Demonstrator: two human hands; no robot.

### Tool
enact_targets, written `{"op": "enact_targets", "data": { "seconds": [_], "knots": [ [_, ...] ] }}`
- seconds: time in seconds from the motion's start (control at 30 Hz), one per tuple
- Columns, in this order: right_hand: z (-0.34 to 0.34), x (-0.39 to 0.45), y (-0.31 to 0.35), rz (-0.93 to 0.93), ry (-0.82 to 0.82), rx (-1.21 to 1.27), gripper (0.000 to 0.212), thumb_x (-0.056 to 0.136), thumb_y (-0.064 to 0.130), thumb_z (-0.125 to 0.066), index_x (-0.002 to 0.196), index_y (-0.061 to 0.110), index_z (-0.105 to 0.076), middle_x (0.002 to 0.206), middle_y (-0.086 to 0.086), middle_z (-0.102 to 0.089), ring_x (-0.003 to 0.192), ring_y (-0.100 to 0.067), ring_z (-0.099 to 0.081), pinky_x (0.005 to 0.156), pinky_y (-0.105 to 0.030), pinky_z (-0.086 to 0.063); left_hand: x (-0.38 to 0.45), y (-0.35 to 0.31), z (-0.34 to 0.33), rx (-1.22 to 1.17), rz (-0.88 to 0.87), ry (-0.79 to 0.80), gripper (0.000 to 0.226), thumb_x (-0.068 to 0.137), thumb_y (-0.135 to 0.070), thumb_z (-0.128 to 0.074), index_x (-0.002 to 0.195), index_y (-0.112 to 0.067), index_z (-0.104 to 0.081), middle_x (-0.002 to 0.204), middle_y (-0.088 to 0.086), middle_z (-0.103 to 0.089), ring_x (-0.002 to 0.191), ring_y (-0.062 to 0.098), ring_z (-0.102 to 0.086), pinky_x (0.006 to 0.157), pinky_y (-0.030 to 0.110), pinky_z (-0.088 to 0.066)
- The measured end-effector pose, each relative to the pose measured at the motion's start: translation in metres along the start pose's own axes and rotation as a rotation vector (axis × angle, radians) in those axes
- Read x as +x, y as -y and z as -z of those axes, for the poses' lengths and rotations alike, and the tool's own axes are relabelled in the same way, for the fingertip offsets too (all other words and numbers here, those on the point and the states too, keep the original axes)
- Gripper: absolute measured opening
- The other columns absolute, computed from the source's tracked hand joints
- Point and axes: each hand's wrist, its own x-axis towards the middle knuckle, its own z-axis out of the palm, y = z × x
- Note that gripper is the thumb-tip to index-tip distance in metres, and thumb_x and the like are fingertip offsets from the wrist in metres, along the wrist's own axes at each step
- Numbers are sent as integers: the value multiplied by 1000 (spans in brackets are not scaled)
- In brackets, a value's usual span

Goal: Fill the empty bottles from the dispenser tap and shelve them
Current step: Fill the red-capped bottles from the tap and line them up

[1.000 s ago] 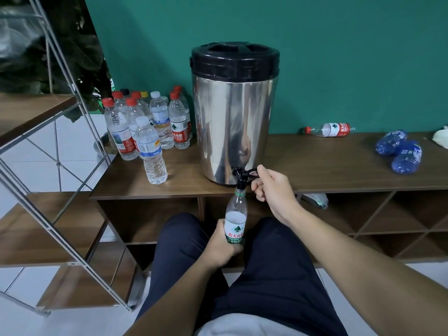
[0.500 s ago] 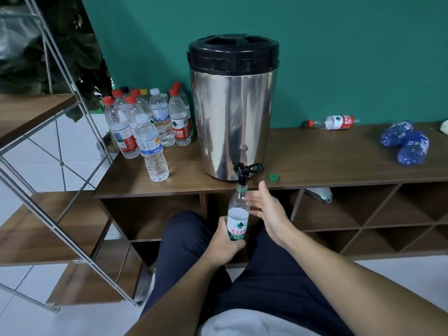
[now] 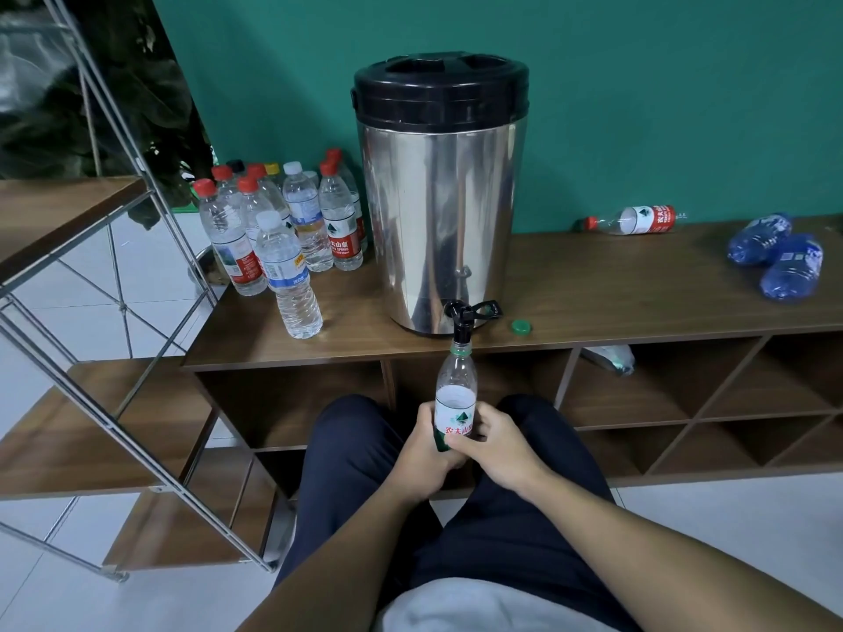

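A steel dispenser (image 3: 440, 212) with a black lid stands on the wooden cabinet top (image 3: 616, 303). Its black tap (image 3: 463, 319) juts out at the front edge. An uncapped clear bottle (image 3: 456, 390) with a white and green label stands upright right under the tap, its mouth at the spout. My left hand (image 3: 426, 453) grips the bottle's lower part from the left. My right hand (image 3: 495, 442) wraps the same lower part from the right. A green cap (image 3: 521, 327) lies on the top beside the tap.
Several capped bottles (image 3: 283, 230) stand left of the dispenser. A red-label bottle (image 3: 634, 219) lies by the wall, two blue bottles (image 3: 775, 255) lie at right, and another bottle (image 3: 609, 358) lies in a cubby. A metal-framed wooden shelf (image 3: 91, 426) stands at left.
My right hand let go of the tap lever, came down and took hold of the bottle's lower part beside my left hand. The bottle stays under the tap.
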Motion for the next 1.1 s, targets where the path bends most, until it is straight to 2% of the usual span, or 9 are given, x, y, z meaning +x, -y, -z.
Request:
{"op": "enact_targets", "data": {
  "seconds": [0.07,0.17,0.37,0.57,0.77,1.1],
  "knots": [
    [-1,1,-2,-7,-9,-18,43,85,22,-91,125,24,-74,121,7,-82,115,-13,-77,103,-47,-62,-1,0,0,14,0,-2,74,78,-11,-82,140,-36,-50,124,-4,-74,114,19,-75,97,50,-66],
    [-3,0,-4,2,-34,-42,45,85,29,-91,127,29,-75,120,9,-82,114,-12,-77,98,-43,-65,-2,-2,0,17,3,-12,65,76,-18,-83,135,-32,-60,119,-8,-77,111,16,-76,96,52,-66],
    [-4,-4,-2,9,-70,-31,39,91,16,-90,126,25,-75,115,9,-83,106,-11,-79,85,-33,-67,-7,-3,0,30,17,-16,51,84,-11,-83,129,-25,-64,113,-5,-79,107,19,-78,96,50,-66],
    [-4,-6,-2,12,-103,-35,35,92,17,-88,123,26,-74,107,6,-83,96,-16,-82,77,-43,-70,-10,-1,-4,109,-17,-55,43,96,-25,-83,133,-34,-63,113,-11,-80,103,6,-78,96,37,-66],
    [-4,-5,-4,30,-98,-35,35,92,20,-88,123,26,-73,108,4,-83,97,-18,-82,75,-45,-70,-7,5,-2,121,-25,-39,41,96,-34,-83,132,-41,-64,116,-13,-80,106,12,-79,98,43,-66],
    [-1,-4,-7,33,-56,-28,39,93,19,-87,127,29,-72,112,3,-83,99,-18,-82,78,-45,-70,-6,8,-1,91,-63,-42,41,96,-35,-84,133,-39,-68,115,-8,-81,103,18,-80,98,47,-66]
  ]
}}
